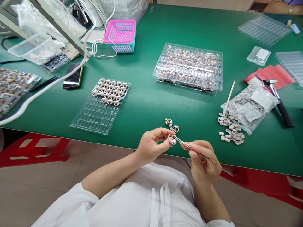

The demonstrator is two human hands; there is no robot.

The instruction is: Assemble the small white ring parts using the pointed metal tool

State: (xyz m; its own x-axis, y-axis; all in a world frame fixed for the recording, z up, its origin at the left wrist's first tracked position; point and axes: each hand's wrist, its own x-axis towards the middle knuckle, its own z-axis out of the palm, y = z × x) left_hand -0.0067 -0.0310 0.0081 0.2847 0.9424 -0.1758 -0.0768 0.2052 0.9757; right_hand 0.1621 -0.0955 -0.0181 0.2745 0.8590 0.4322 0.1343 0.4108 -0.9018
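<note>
My left hand (152, 143) pinches a small beige, curved earphone-like part (172, 141) just over the table's near edge. In my right hand (205, 160) is a pair of metal tweezers (189, 146), held like a pen, with the tips touching that part. Past my fingertips lie a few similar beige pieces (175, 128) with yellow tabs. To the right of my right hand, a loose pile of small beige shells (234, 132) is spread on the table. What exactly the tweezer tips grip is too small to tell.
A clear tray (92, 115) holds rows of beige parts at left. Stacked filled trays (189, 67) stand ahead. A pink basket (120, 31), a phone (73, 75) and a white cable (47, 88) are at left. A bag of shells (248, 105) and a black-handled tool (284, 113) lie right.
</note>
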